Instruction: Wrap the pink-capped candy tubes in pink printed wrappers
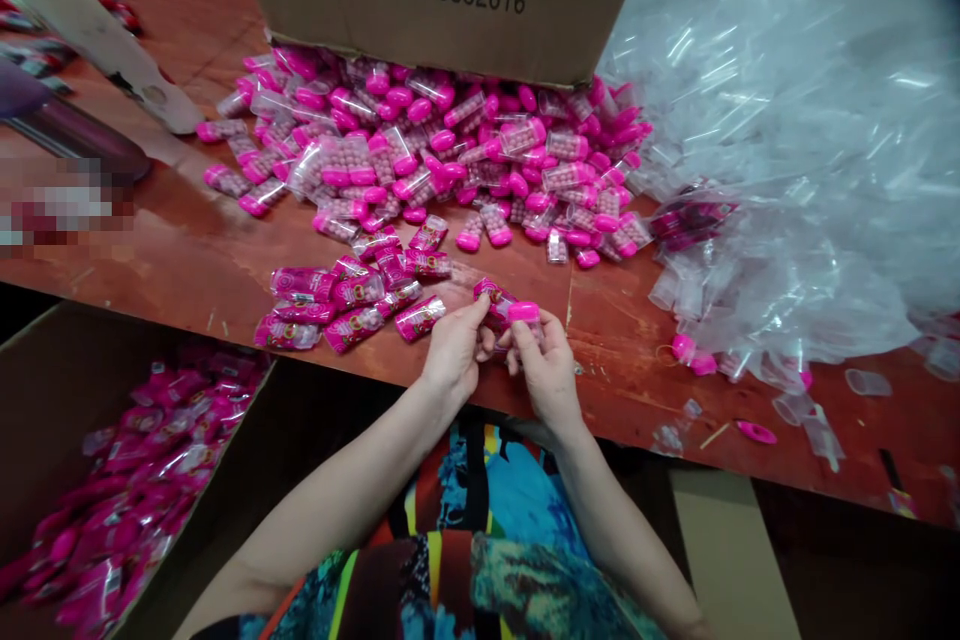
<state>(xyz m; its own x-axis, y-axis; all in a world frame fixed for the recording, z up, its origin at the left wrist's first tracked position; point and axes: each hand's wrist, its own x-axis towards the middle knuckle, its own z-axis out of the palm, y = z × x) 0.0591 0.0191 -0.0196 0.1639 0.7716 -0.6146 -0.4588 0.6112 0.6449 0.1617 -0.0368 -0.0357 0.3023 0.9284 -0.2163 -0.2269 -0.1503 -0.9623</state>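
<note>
Near the front edge of the table my two hands are close together. My left hand pinches a printed pink wrapper sleeve between thumb and fingers. Beside it, my right hand holds a small clear candy bottle with a pink cap, the cap pointing up and away from me. Whether the bottle touches the sleeve is hard to make out. Just left of my hands lies a small heap of wrapped pink bottles. Behind them spreads a large pile of unwrapped pink-capped bottles filled with small pale balls.
A cardboard box stands behind the pile. Clear plastic bags cover the right side. At lower left, an open carton holds many wrapped bottles. A pale cylindrical container and a dark purple one are at left.
</note>
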